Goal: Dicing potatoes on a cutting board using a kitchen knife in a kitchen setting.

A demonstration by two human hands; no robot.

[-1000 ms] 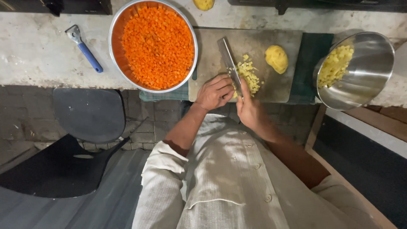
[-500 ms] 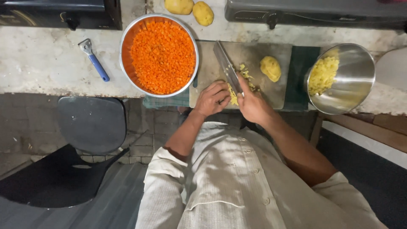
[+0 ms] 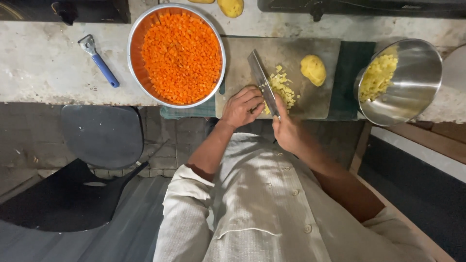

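Observation:
On the cutting board (image 3: 291, 53) my right hand (image 3: 286, 127) grips the handle of a large knife (image 3: 262, 81), its blade lying across a pile of diced potato (image 3: 282, 88). My left hand (image 3: 242, 106) rests curled on the board just left of the blade, pressing on potato that is mostly hidden under its fingers. A peeled half potato (image 3: 313, 69) lies on the board to the right of the pile.
A big metal bowl (image 3: 133, 34) of diced carrot stands left of the board. A steel pot (image 3: 417, 87) holding diced potato is at the right. A blue-handled peeler (image 3: 99, 62) lies far left. Whole potatoes (image 3: 230, 7) sit beyond. A black chair (image 3: 102, 136) is below the counter.
The view has shifted slightly. The knife blade has moved along the potato pile while both hands stay at the board's near edge.

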